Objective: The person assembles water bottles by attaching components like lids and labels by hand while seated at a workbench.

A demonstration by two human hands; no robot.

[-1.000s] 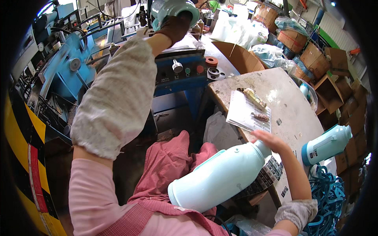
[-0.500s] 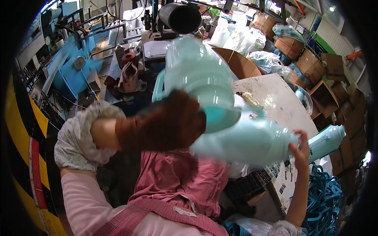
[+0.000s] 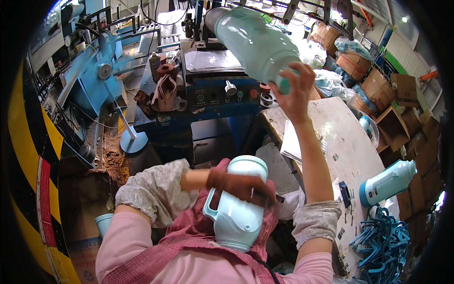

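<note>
While the bare right hand point(image 3: 295, 90) curls its fingers round the narrow neck of a pale green, glossy flask point(image 3: 257, 40), raised before the machine, the left hand point(image 3: 243, 187), in a brown fabric glove, lies blurred across a pale turquoise flask point(image 3: 236, 213) with a looped handle, resting on the lap. I can't tell whether those gloved fingers are closed on it.

The raised flask's long axis slants, its neck pointing down to the right, its far end up at a grey cylinder point(image 3: 215, 18); whether it sits on the cylinder or merely meets it, I can't say. The lap flask points its ringed end toward the machine, its other end toward the waist.

To my eye, the step in hand is lining up the raised flask with the cylinder; the next move calls for a steady wrist along that slant.

Farther right, a blue-based turquoise flask point(image 3: 390, 182) leans above tangled blue plastic straps point(image 3: 380, 241).
</note>
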